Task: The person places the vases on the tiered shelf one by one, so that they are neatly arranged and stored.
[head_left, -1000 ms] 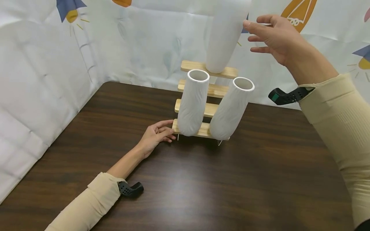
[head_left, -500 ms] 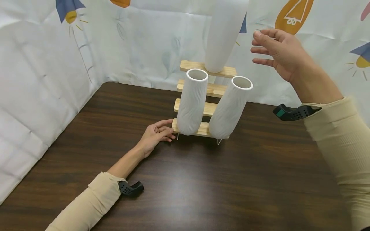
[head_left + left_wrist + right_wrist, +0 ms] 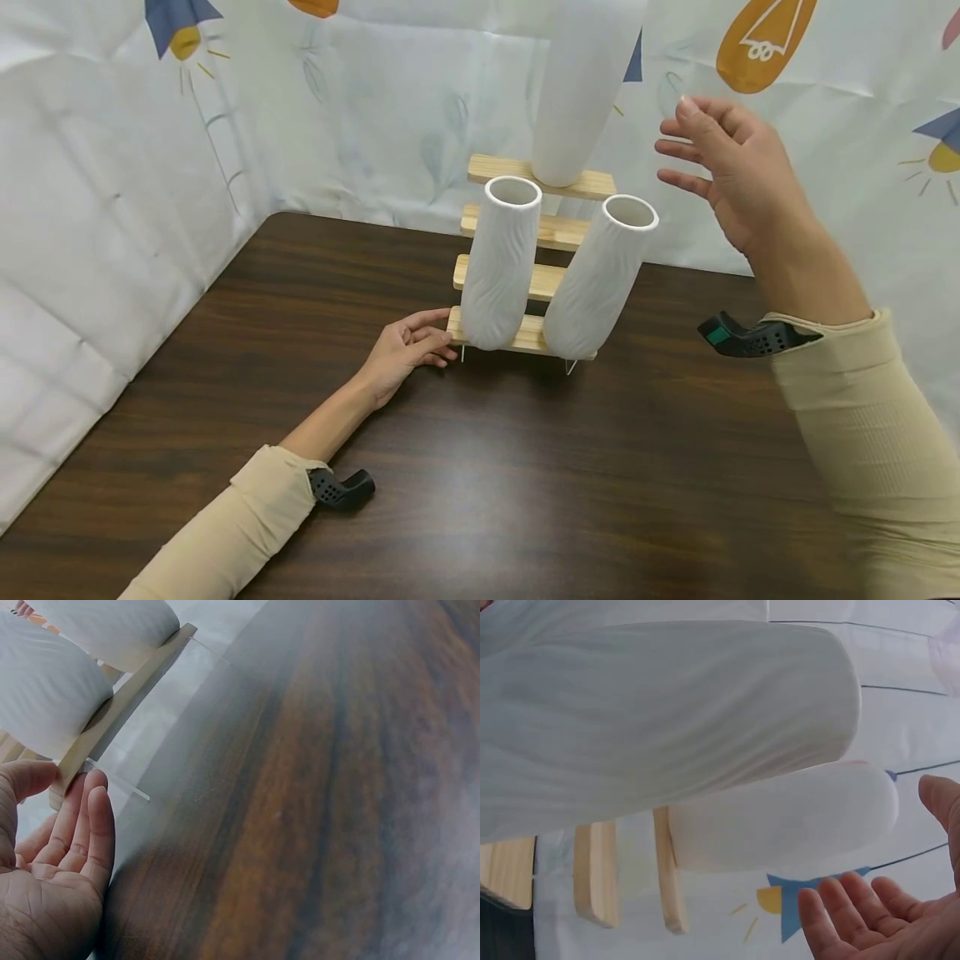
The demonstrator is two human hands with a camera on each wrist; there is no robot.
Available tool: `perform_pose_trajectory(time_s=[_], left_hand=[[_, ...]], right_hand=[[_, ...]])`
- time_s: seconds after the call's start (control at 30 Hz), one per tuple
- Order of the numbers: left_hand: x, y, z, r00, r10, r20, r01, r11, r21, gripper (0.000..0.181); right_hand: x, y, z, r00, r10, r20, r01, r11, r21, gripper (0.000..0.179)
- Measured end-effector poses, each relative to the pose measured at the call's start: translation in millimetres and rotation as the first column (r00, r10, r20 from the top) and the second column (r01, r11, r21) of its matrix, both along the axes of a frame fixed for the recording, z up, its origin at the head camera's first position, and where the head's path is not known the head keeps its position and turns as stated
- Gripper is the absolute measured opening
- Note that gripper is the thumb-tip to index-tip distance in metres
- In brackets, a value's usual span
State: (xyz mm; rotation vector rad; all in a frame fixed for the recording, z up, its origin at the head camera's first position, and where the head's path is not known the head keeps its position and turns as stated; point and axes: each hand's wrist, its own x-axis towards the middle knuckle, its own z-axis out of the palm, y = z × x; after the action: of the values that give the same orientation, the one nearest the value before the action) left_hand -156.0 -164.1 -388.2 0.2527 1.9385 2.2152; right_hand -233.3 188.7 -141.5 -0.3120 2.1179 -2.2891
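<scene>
Four wooden slats on thin wire legs make up a tiered stand [image 3: 491,169]. Two white, ripple-surfaced vases stand tilted on its bottom slat: the left vase [image 3: 498,275] and the right vase [image 3: 596,287]. A taller-looking white vase [image 3: 577,100] rises from the top slat, its upper end cut off by the head view. My left hand [image 3: 397,358] pinches the left end of the bottom slat [image 3: 127,712], thumb above and fingers underneath. My right hand [image 3: 738,171] hangs in the air right of the vases, fingers loosely spread, holding nothing; the right wrist view shows its empty palm [image 3: 907,930].
The stand is on a dark wood-grain table [image 3: 487,483], toward its back edge. White printed cloth [image 3: 360,125] hangs behind and along the left side. Each wrist carries a black camera mount, such as the one by the left sleeve [image 3: 341,492].
My right hand has drawn away from the top vase, moving down and slightly to the right. My left hand keeps its hold on the stand, and the vases stay in place.
</scene>
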Motion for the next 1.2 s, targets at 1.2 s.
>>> perform_pose_trajectory(time_s=[1.2], left_hand=[[10.2, -27.3, 16.5, 0.990, 0.125, -0.058, -0.136, 0.956, -0.261, 0.049]], right_hand=[[66.8, 26, -87.8, 0.967, -0.034, -0.253, 0.179, 0.797, 0.577, 0.048]])
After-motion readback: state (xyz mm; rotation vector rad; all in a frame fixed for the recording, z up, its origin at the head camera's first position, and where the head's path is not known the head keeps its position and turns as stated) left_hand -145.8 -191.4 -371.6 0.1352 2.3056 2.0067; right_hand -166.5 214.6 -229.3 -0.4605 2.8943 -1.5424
